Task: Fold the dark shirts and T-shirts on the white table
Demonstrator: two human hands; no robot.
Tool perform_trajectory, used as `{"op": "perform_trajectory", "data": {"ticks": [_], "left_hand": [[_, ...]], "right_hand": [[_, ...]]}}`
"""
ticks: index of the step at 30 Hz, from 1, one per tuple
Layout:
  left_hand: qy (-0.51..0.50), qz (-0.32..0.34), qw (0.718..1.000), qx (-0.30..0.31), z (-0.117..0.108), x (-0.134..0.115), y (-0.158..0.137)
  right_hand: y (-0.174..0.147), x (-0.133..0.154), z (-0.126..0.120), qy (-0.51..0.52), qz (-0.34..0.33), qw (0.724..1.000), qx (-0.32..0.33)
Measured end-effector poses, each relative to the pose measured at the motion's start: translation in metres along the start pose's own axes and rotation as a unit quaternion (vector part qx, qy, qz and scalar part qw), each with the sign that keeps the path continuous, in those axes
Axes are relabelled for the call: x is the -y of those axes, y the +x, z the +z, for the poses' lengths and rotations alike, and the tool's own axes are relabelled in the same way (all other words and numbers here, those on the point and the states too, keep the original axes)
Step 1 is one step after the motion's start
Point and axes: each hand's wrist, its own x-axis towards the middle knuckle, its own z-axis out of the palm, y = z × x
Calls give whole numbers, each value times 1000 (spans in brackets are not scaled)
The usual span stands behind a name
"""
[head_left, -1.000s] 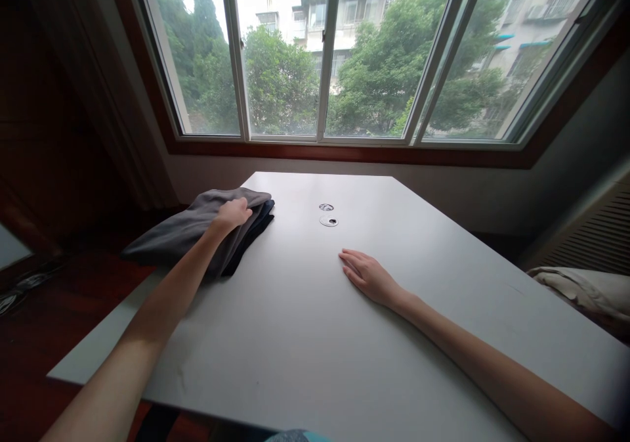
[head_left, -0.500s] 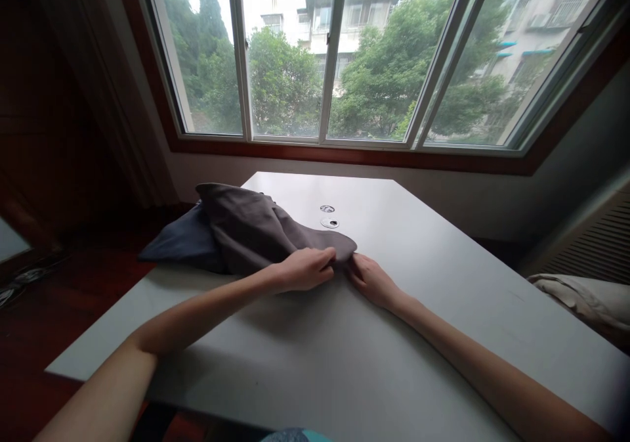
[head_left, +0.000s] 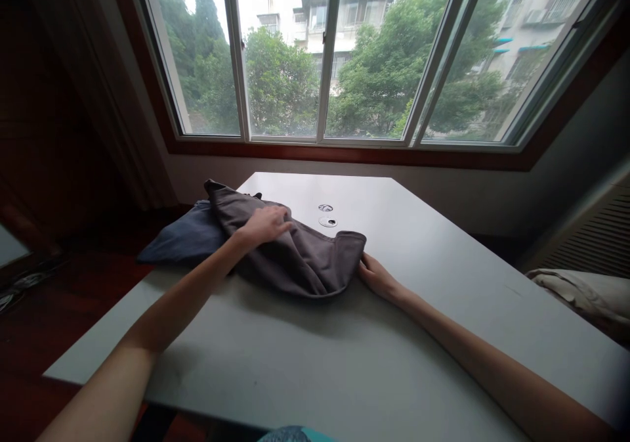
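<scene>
A grey-brown cloth garment [head_left: 315, 258] lies crumpled across the white table [head_left: 394, 363], its stitched edge curving toward me; its exact kind is not clear. My left hand [head_left: 268, 224] rests on top of the garment near its middle, fingers stretched over the fabric. At the garment's right end, my right hand [head_left: 378, 275] holds the edge, its fingertips partly hidden by the cloth. A blue cloth item [head_left: 182, 235] sits under and beside the garment's left end, hanging toward the table's left edge.
Two round cable holes [head_left: 327, 221] are set in the tabletop behind the garment. A wide window [head_left: 319, 61] stands beyond the table. To the right is a beige cloth bundle [head_left: 585, 294] below a slatted panel [head_left: 595, 232].
My left hand has let go of the garment's right part and moved left and back onto its middle. The garment's near edge now spreads toward me. My right hand shifted slightly right.
</scene>
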Motion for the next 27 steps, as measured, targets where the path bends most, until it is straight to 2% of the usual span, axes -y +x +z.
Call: {"op": "perform_trajectory", "data": {"ticks": [3,5,7,9,12,19,23,27], "left_hand": [[40,-201,975,-91,16,66,15],[-12,-309,947,-89,30,101,18],[-69,-348,932,-79,43,122,18],[-87,-333,934,-92,51,129,16],[-82,-301,943,-118,55,126,14],[-111,-301,934,-160,57,124,7],[-114,-284,942,-138,60,123,-14],[-74,-229,962,-129,66,110,-45]], "right_hand": [[2,-2,0,11,1,1000,6],[3,-4,1,-3,-7,1000,8],[2,-5,3,-19,-16,1000,7],[2,-7,3,-30,-21,999,3],[1,-9,3,-40,-27,999,-2],[1,-8,3,-94,-38,995,6],[0,-10,5,-102,-45,994,2],[-1,-12,6,-101,-50,994,6]]}}
